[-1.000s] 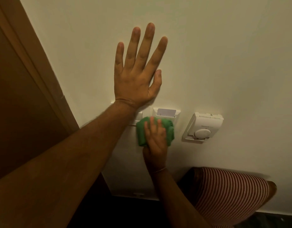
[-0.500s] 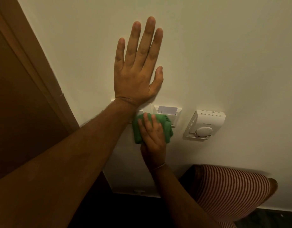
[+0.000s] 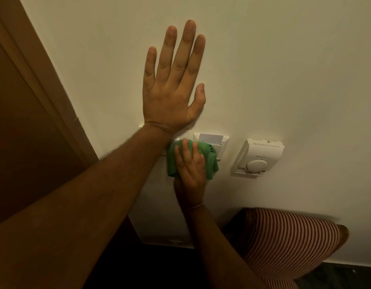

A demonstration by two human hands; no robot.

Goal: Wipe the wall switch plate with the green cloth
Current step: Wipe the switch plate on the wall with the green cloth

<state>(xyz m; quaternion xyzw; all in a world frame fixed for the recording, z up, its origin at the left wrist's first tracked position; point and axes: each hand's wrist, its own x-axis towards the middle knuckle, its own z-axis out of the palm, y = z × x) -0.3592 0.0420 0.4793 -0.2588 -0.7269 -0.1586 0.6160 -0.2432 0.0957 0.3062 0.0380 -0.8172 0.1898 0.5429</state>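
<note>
1. The wall (image 3: 274, 65) is pale and smooth, with much bare room above and to the right of the hands. On the left it ends at a brown wooden door frame (image 3: 44, 84), which runs slanted down the picture.
2. The switch plate (image 3: 211, 140) is a white, flat plastic rectangle. Only its upper right part shows; the rest is hidden under the cloth and the left wrist. A pale card stands in its top slot.
3. Just to the right, apart from the plate, sits a white thermostat (image 3: 258, 157) with a round dial and small vent slits.
4. The green cloth (image 3: 210, 158) is soft and bunched into a pad, and it lies on the lower left part of the plate.
5. The right hand (image 3: 189, 167) presses the cloth on the plate with fingers laid flat over it, so this grip holds the cloth.
6. The left hand (image 3: 172, 90) is flat on the wall above the plate, fingers spread, holding nothing.
7. Below right shows a rounded shape in red-and-white striped fabric (image 3: 291, 243).
</note>
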